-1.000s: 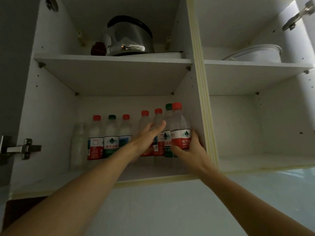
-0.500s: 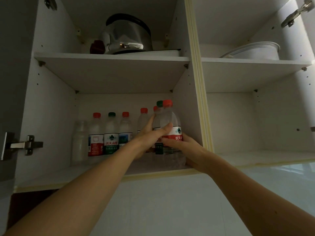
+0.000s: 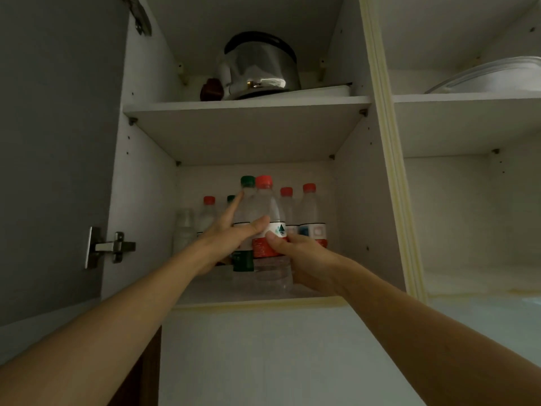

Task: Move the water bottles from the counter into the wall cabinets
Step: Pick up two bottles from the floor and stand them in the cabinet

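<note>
Left hand (image 3: 234,232): I see it open & flat, fingers spread, palm against the green-cap bottle (image 3: 245,218), thumb across the front. Not wrapped; looks to me like bracing/steering, not carrying.
Right hand (image 3: 304,253): closed on the red-cap bottle (image 3: 268,224), thumb on the label, fingers round the right side. I can't see the fingers behind it.
Why 2 hands: my guess is right sets the bottle, left keeps the pair from tipping & pushes them toward the row.
Task thing, where: both front bottles are upright inside the left wall cabinet (image 3: 146,200), lower shelf (image 3: 263,291), near the front edge. They touch or nearly touch; can't tell which.
Back row: more bottles along the rear wall, red caps at right (image 3: 309,187), one red cap (image 3: 209,199) at left, plus a pale capless-looking bottle (image 3: 185,227) far left.
Upper shelf: steel kettle (image 3: 260,68) w/ a dark knob-like item beside it, unclear what.
Right cabinet: lower bay looks bare; a glass lid or bowl (image 3: 491,77) above, cut off by the frame edge.
Hidden: counter not in view, so I can't count what's left. Bottle bases sit in dim light, contact w/ shelf hard to confirm. Door hinge (image 3: 111,247) visible left.
</note>
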The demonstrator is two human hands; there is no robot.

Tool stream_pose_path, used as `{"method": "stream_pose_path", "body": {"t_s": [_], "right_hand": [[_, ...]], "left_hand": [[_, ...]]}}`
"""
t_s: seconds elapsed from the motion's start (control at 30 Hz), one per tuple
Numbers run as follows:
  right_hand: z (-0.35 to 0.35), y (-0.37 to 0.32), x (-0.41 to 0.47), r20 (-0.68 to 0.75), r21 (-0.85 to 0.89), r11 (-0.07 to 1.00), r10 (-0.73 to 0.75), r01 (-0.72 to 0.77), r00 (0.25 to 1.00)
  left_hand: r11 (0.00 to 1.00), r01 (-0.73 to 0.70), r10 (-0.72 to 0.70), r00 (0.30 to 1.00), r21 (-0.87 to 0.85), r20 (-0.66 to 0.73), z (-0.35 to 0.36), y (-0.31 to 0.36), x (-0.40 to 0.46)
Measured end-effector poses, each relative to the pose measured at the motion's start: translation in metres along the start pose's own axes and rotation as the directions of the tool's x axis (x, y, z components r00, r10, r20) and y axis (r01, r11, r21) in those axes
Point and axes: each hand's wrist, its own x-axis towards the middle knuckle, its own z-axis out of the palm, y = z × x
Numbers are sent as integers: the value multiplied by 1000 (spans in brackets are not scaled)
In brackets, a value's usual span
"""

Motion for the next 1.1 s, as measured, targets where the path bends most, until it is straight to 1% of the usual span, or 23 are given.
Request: {"method": "stream_pose_path", "body": {"t_s": [0.1,0.27,0.33,0.47,0.57,0.63,0.7,0.77,0.83,0.93,0.97,1.03,1.07,1.1], "right_hand": [[22,0,20,59,-29,999,47,-45,997],[60,-6,55,22,-137,986,97,-93,995],[73,-8,67,8,-181,977,116,-112,993],[91,-7,90,-1,-222,968,117,-114,993],[100,-5,98,-15,-230,968,94,-95,995],[99,-5,100,4,-238,966,101,-97,995],[96,-4,100,25,-278,955,115,-104,993],[91,-3,98,25,-366,925,116,-99,993],[84,-3,94,-12,-456,889,42,-43,999],[63,-8,80,-134,-545,837,-156,59,979],[54,-10,74,-177,-601,795,-235,83,956],[34,-14,62,-261,-700,707,-383,100,886],[24,-16,56,-297,-737,668,-452,98,841],[15,-18,50,-328,-772,628,-520,93,789]], "left_hand": [[999,2,2,996,34,-92,-21,-14,-5],[998,35,-18,962,58,-271,-48,-36,-14],[995,45,-14,948,90,-319,-54,-44,-13],[991,56,-11,941,123,-340,-54,-58,-6],[998,6,16,937,65,-348,-55,-67,-4],[999,-39,46,944,28,-327,-56,-71,-2],[999,-42,49,949,30,-311,-59,-72,-1],[998,-31,44,945,46,-323,-62,-73,0],[998,-23,42,940,60,-339,-63,-75,2],[997,-18,44,934,78,-355,-61,-73,3],[996,-15,48,930,91,-364,-58,-72,4],[989,-8,66,913,146,-403,-53,-69,4],[976,2,96,895,219,-435,-50,-66,3],[944,7,158,867,329,-473,-48,-61,1]]}}
